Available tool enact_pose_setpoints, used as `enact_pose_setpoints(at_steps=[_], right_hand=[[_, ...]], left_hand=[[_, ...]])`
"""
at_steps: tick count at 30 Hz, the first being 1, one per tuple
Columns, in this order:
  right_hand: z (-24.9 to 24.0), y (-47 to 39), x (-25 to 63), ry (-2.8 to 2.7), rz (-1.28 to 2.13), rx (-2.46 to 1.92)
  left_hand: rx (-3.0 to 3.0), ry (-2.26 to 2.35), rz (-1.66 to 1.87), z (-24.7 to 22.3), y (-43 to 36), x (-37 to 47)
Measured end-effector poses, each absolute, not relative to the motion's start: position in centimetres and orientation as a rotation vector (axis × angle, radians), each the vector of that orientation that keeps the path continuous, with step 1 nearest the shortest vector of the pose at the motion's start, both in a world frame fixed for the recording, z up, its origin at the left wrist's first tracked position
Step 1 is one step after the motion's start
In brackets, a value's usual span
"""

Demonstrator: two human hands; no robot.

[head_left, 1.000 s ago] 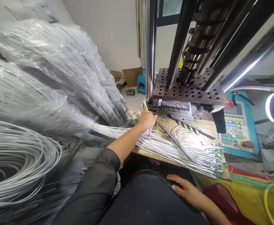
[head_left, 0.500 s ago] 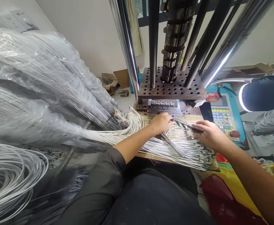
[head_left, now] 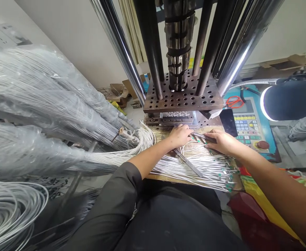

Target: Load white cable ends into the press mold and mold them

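Note:
Over the work board, my left hand (head_left: 181, 136) is closed round the left end of a narrow dark metal bar (head_left: 200, 136). My right hand (head_left: 222, 142) pinches the bar's other end between thumb and fingers. A few white cables with small green ends lie under and beside this bar. Closer to my body, a second slim metal bar (head_left: 191, 164) rests slantwise across a spread bundle of white cables (head_left: 165, 167). The green cable ends (head_left: 228, 177) point right. My left fingertips are partly hidden behind the hand.
Just beyond my hands stands a press with a perforated steel plate (head_left: 184, 103) above a metal fixture (head_left: 177, 116). Plastic-wrapped cable bundles (head_left: 37, 87) crowd the left. A control panel (head_left: 247, 125), red-handled pliers (head_left: 235, 101), a phone-like black slab (head_left: 228, 122) and a ring lamp (head_left: 290, 101) are right.
My right hand has come leftward and nearer to my left hand, its fingers now closer on the bar. The camera view has shifted slightly; the second bar stays on the cables.

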State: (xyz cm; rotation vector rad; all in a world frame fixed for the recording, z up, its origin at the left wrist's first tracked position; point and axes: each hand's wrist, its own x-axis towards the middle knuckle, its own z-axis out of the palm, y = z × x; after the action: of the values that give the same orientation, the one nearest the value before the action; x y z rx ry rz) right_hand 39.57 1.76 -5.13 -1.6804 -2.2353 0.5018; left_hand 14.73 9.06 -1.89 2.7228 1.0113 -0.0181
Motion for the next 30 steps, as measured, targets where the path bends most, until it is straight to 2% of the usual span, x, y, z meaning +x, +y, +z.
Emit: enact_pose_setpoints(at_steps=[10, 17, 30], right_hand=[[-6.7, 2.4, 40.4, -2.225, 0.495, -1.590], [-5.3, 1.8, 39.7, -2.268, 0.428, -1.617], [-5.2, 2.4, 39.5, -2.227, 0.466, -1.648]], left_hand=[[2.808, 1.107, 0.057, -2.2, 8.0, 14.4], [2.725, 0.977, 0.009, -1.9, 10.2, 13.1], [2.715, 1.178, 0.074, -1.4, 9.6, 13.1]])
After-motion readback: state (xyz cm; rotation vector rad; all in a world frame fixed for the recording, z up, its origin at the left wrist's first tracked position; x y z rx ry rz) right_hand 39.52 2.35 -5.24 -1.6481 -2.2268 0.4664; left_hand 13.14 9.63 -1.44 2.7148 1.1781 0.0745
